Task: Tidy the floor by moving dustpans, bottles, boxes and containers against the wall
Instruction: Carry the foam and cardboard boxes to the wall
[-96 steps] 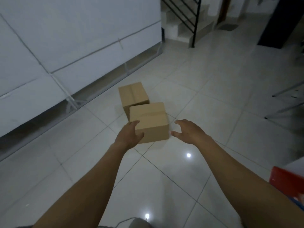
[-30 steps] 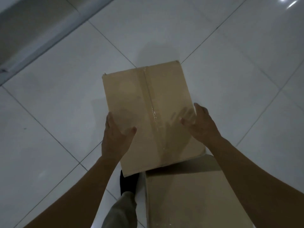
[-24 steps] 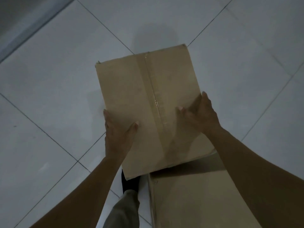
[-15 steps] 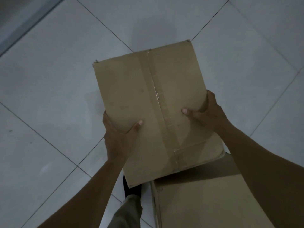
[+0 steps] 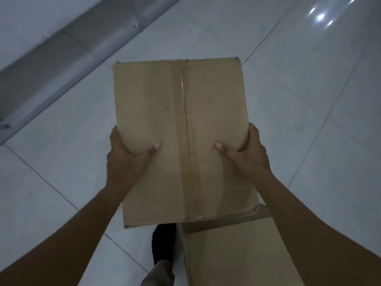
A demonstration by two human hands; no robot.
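A dim, bluish-grey light is lying over everything, with noise softening the detail. Bright streaked reflections are glinting on the glossy white tiled floor [image 5: 309, 79] at the upper right. The clear tape strip [image 5: 182, 89] on the brown cardboard box [image 5: 144, 100] is catching a thin sheen. That box is casting a dark shadow onto the second brown cardboard box [image 5: 237, 254] beneath it, and tile joints are bowing toward the frame edges

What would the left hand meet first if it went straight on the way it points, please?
Probably the floor: the left hand grips the box at its side and points ahead, over tiles toward the grey wall base. Depth is unclear.
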